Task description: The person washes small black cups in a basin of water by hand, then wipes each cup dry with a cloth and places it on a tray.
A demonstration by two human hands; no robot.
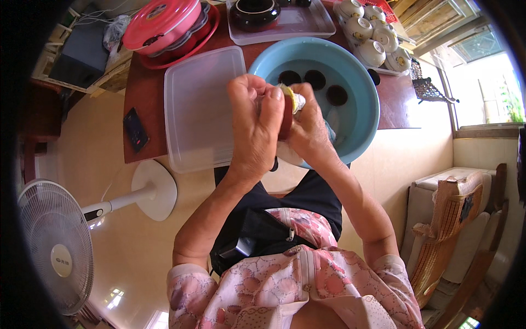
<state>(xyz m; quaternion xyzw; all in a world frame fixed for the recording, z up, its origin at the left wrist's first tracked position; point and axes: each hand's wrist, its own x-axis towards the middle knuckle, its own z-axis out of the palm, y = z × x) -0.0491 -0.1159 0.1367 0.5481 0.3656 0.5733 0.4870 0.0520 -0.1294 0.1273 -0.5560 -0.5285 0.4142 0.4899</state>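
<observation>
My left hand (pixel 257 123) grips a small reddish-brown cup (pixel 286 119) above the near side of a blue plastic basin (pixel 372 103). A crumpled yellow-and-white cloth or scrubber (pixel 296 100) is pinched in my right hand (pixel 310 127), which presses against the same cup. Fingers hide much of the cup. Inside the basin, three dark round cups (pixel 337 95) sit in the water. A bluish, partly hidden item (pixel 330 130) shows beside my right wrist. Left of the basin, a translucent plastic tray or lid (pixel 201 111) juts over the front edge of the table (pixel 394 107).
Behind the basin, a clear tray (pixel 324 31) bears a glossy black pot (pixel 254 16). Several upturned bowls (pixel 370 53) crowd the back right. Pink lidded container (pixel 162 26) and phone (pixel 135 129) occupy the left. A fan (pixel 57 251) stands left, a cushioned chair (pixel 448 230) right.
</observation>
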